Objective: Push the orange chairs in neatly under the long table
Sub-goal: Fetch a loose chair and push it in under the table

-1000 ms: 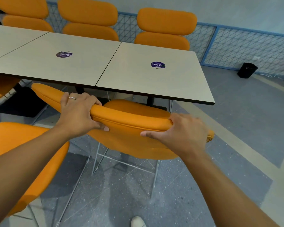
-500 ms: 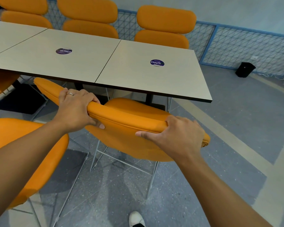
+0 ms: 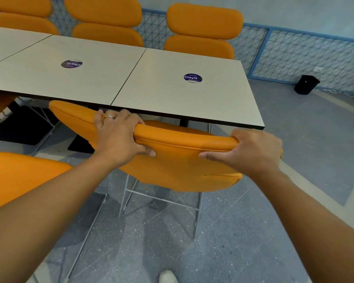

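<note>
An orange chair [image 3: 184,166] with thin white metal legs stands in front of me at the near edge of the long pale table [image 3: 172,99]. My left hand [image 3: 117,137] grips the top of its backrest left of centre, fingers over the far side, thumb on the near face. My right hand [image 3: 251,152] grips the backrest's right end the same way. The backrest's top left corner lies just under the table edge; the seat is mostly hidden beneath the tabletop.
Another orange chair [image 3: 18,176] stands at my near left, out from the table. Three orange chairs [image 3: 202,31] line the far side. A blue mesh fence [image 3: 294,54] runs behind, with a black bin [image 3: 306,84] on the grey floor. My white shoe [image 3: 168,276] shows below.
The chair has slid forward toward the table, its backrest now close under the near edge. Both hands kept their hold and moved with it.
</note>
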`<state>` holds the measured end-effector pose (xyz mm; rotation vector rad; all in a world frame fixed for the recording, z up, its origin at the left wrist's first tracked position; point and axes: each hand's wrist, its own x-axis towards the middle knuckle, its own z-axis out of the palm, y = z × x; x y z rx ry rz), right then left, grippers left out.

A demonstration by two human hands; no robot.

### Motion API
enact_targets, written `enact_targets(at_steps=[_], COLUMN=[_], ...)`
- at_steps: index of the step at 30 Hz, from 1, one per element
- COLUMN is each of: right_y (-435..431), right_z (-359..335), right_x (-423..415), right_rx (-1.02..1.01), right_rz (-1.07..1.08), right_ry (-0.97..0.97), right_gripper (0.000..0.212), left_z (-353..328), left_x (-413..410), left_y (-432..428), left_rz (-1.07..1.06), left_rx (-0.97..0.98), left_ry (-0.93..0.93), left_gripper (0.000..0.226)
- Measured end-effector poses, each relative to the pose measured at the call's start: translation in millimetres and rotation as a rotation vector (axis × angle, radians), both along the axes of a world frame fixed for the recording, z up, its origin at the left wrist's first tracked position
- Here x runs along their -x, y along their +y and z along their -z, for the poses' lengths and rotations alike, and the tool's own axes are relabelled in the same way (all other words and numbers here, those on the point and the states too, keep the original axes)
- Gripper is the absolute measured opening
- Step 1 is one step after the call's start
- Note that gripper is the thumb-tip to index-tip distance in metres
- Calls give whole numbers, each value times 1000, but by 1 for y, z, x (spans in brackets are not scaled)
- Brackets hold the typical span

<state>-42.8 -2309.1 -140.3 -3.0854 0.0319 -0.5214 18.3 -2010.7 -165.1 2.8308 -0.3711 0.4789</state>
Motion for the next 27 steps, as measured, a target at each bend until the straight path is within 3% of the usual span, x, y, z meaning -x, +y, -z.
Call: enact_targets(at_steps=[15, 27], right_y=[-64, -72], right_z=[1, -2], right_x=[-123, -150], right_rx=[39, 38], right_rz=[-22, -18], right_ry=[-28, 56], right_gripper=[94, 97], left_z=[3, 0], left_x=[-107, -134], left_y=[-61, -65], left_rz=[-43, -58], left_rx=[-36, -75], left_ry=[9, 35], left_gripper=[82, 89])
